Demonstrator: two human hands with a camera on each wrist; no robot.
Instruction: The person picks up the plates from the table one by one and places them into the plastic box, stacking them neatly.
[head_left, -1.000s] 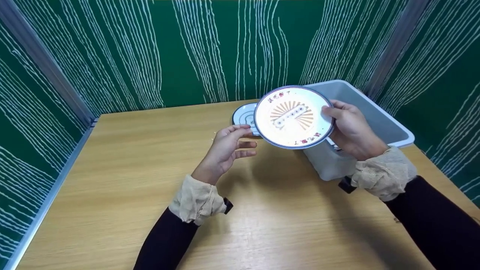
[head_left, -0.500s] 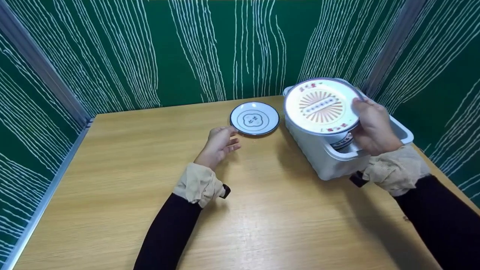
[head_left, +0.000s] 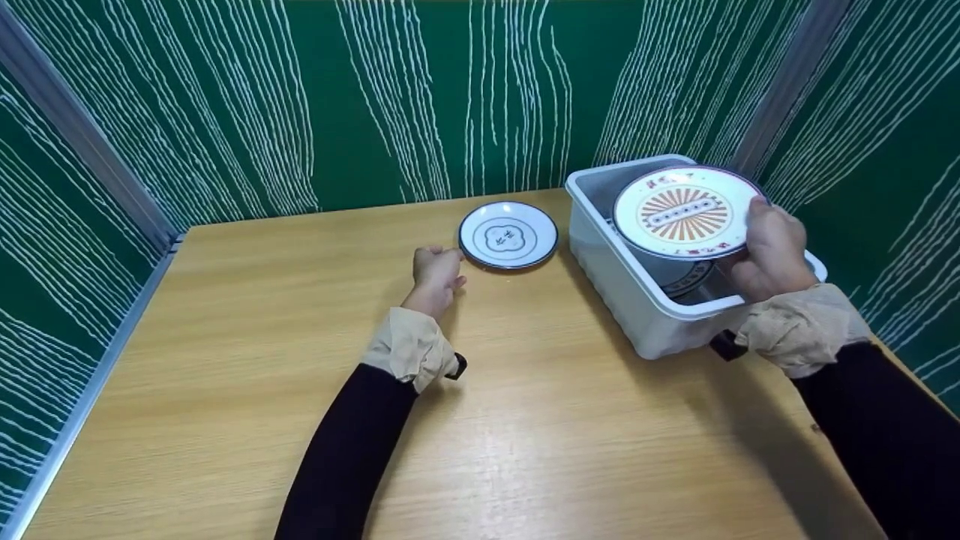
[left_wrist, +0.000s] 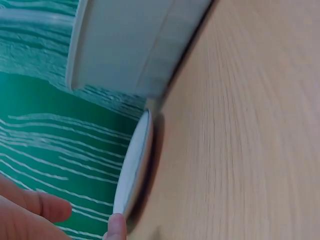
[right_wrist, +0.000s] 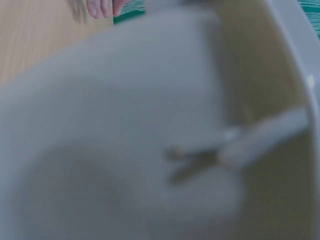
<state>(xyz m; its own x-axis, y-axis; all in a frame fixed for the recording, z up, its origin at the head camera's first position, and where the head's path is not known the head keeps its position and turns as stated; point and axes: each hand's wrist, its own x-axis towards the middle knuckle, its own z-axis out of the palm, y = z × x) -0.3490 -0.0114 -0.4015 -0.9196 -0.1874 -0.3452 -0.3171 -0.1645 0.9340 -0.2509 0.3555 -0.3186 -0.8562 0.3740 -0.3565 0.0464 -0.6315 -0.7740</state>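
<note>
In the head view my right hand grips the right rim of a large white plate, which has an orange sunburst and red characters. The plate is tilted over the bin's opening. In the right wrist view the plate's underside fills much of the picture, blurred. A smaller dark-rimmed plate lies face up on the table. My left hand is by its left rim. The left wrist view shows a fingertip at the small plate's edge, while the other fingers stand apart from it.
A light grey plastic bin stands right of the small plate. Inside it, partly hidden under the large plate, is a bowl with a dark patterned band. The wooden table meets green walls with white wavy lines.
My right hand has carried the large plate rightward from above the small plate to over the bin, uncovering the small plate. My left hand has drawn leftward to the small plate's rim.
</note>
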